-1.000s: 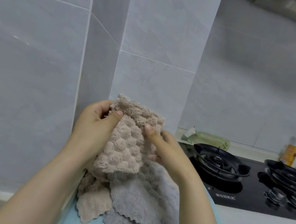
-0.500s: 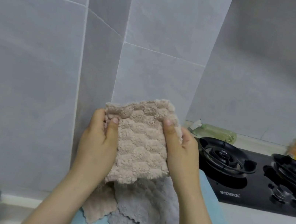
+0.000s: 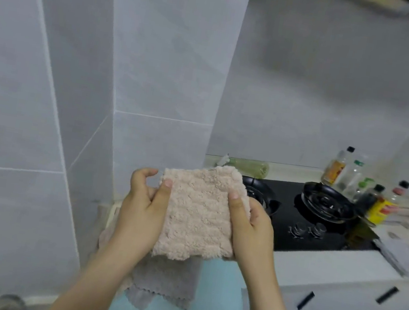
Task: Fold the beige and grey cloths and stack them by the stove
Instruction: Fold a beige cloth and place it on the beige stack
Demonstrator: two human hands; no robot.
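Right now both hands hold a folded beige cloth [image 3: 199, 213] up at chest height, in front of the tiled wall [image 3: 158, 67] and just left of the stove [image 3: 289, 238]. The left hand [image 3: 142, 209] pinches the cloth's left edge, thumb flat on the front face and fingers curled round behind it. The right hand [image 3: 253, 229] grips the right edge the same way, thumb on the front; its other fingers are hidden behind the fabric. The cloth makes a rough square with a fluffy, ridged surface, its lower edge a little uneven. Under it a grey cloth [image 3: 164, 282] with a scalloped hem hangs down below the left forearm, against a light blue garment [image 3: 214, 304]; what holds it up cannot be seen. The stove is a black glass top set into a white counter [image 3: 328, 265], with a left burner [image 3: 259, 191] partly behind the beige cloth, a right burner [image 3: 327, 202] and two knobs [image 3: 308, 229] at the front. Several bottles [image 3: 355, 176] stand at the back right corner, and a clear plastic bottle [image 3: 250, 166] lies on its side behind the left burner. On the counter right of the stove lies a pale grey flat thing [image 3: 396, 256], too blurred to tell what it is
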